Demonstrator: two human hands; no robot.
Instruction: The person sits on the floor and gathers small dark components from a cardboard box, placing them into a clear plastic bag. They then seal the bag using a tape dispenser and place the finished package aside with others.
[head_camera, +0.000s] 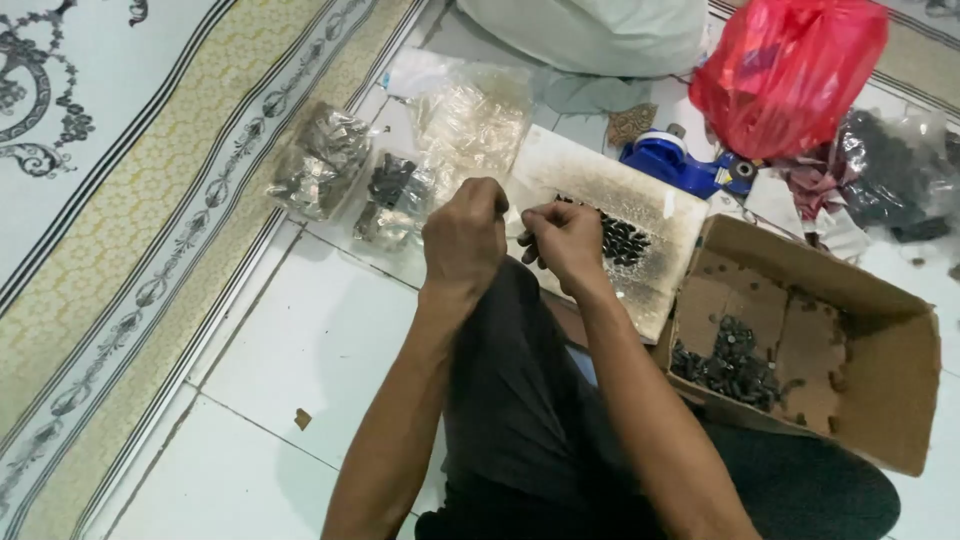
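- Left hand (464, 238) is curled into a loose fist; contents cannot be told.
- Right hand (563, 240) fingers are pinched on a small dark part (527, 238), held above the knee.
- A pile of small black parts (622, 240) lies on a scorched white board (640, 205).
- An open brown cardboard box (880, 330) sits right; clear plastic bags (400, 165) lie left; a red plastic bag (785, 70) sits behind.

Three clear plastic bags (385, 165) of small parts are lying on the tiled floor (300, 350), just beside the carpet edge. A brown cardboard box (860, 340), open and holding dark small pieces, is sitting at the floor's right side. A red plastic bag (790, 70) is resting farther back, with a white sack (590, 30) lying left of it and a clear bag of dark parts (895, 175) lying right of it.
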